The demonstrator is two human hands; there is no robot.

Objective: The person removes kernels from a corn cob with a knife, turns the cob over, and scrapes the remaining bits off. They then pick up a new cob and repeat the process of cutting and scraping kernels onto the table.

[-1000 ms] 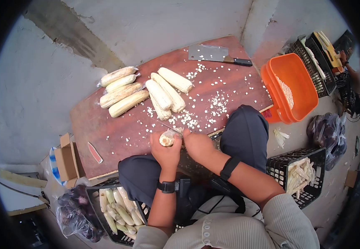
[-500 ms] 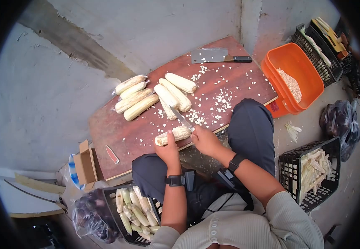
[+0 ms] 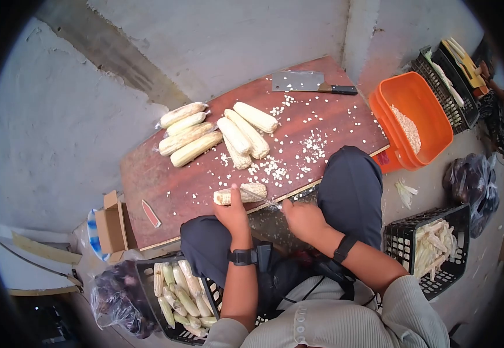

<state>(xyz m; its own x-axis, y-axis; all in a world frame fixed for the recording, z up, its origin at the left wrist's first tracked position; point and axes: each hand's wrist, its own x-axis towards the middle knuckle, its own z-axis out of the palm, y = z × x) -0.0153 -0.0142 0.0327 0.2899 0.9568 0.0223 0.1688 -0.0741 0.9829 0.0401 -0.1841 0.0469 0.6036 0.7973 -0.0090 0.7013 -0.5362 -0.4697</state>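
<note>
My left hand (image 3: 232,213) presses a corn cob (image 3: 241,193) flat on the near edge of a reddish wooden board (image 3: 165,185). My right hand (image 3: 302,218) grips a small knife (image 3: 262,199) whose blade lies along the cob's near side. Loose white kernels (image 3: 275,168) are scattered over the board. Several whole cobs (image 3: 243,134) lie in the board's middle, and wrapped cobs (image 3: 185,133) lie to their left.
A cleaver (image 3: 310,82) rests at the board's far edge. An orange tub (image 3: 408,119) with kernels stands at right. Black crates hold cobs at lower left (image 3: 179,293) and stripped cores at lower right (image 3: 432,246). A cardboard box (image 3: 112,223) and dark bags sit nearby.
The cob went from held upright to lying flat on the board's edge. My right hand drew the knife back toward me along the cob.
</note>
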